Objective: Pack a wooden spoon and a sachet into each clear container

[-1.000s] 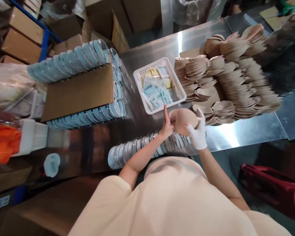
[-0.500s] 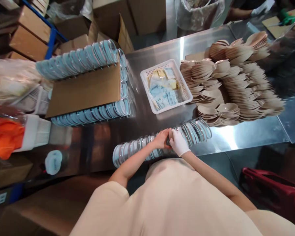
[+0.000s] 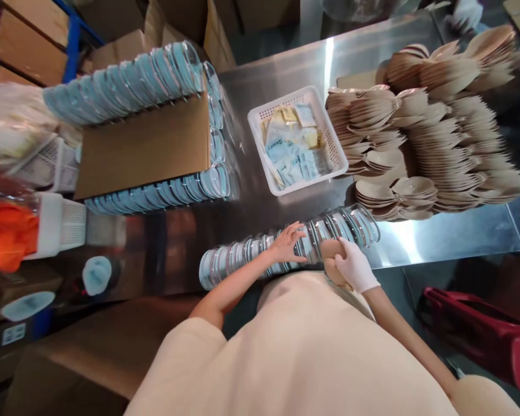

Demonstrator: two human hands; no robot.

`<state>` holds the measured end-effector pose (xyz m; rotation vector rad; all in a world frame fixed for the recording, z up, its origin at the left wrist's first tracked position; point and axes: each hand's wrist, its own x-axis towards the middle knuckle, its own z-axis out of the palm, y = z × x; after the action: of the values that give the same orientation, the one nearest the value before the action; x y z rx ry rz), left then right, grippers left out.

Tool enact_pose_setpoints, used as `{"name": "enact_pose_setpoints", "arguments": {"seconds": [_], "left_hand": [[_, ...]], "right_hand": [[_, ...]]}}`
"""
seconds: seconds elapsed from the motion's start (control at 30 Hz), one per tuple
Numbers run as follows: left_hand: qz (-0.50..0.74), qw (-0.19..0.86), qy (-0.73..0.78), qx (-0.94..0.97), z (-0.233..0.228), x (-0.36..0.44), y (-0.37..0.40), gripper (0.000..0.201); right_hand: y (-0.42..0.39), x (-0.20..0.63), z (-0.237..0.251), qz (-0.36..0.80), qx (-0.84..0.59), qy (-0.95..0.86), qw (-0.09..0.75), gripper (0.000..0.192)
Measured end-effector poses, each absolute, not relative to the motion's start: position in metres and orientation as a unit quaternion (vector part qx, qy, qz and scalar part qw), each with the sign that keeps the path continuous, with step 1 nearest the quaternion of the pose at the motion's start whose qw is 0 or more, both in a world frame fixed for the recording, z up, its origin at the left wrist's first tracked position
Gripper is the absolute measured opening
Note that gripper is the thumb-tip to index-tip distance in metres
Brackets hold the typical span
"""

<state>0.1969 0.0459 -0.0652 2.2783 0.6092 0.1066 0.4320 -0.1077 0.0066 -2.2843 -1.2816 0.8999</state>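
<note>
A row of clear plastic cases with pale blue-white inserts (image 3: 236,257) stands on edge along the near side of the metal table. My bare left hand (image 3: 286,244) rests over the middle of this row, fingers spread and holding nothing. My right hand (image 3: 355,266), in a white glove, pinches a tan pair of bra cups (image 3: 330,249) by its edge. This pair hangs between the row and my body, its lower part partly hidden by the hand. Nested stacks of similar tan cups (image 3: 433,156) fill the right of the table.
A white basket (image 3: 272,188) of small printed packets stands mid-table. More blue-backed cases (image 3: 125,89) surround a cardboard box (image 3: 143,147) at left. A co-worker's gloved hand (image 3: 465,14) shows at the far right. A red chair (image 3: 472,329) is below the table, right.
My hands have separated. The right one has drawn back toward my body and rightward, with the tan cups now visible in it; the left has spread its fingers. The view has shifted slightly.
</note>
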Motion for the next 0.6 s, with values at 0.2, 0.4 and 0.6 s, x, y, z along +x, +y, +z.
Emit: {"name": "enact_pose_setpoints", "arguments": {"seconds": [0.2, 0.4, 0.6], "left_hand": [[0.019, 0.32, 0.192, 0.928, -0.06, 0.197, 0.041, 0.051], [0.037, 0.395, 0.222, 0.891, -0.074, 0.199, 0.043, 0.098], [0.046, 0.428, 0.256, 0.865, -0.075, 0.201, 0.046, 0.14]], "right_hand": [[-0.131, 0.431, 0.02, 0.284, -0.819, -0.44, 0.234, 0.058], [-0.072, 0.372, 0.004, 0.292, -0.775, -0.545, 0.13, 0.047], [-0.026, 0.348, -0.032, 0.229, -0.741, -0.616, 0.134, 0.037]]}}
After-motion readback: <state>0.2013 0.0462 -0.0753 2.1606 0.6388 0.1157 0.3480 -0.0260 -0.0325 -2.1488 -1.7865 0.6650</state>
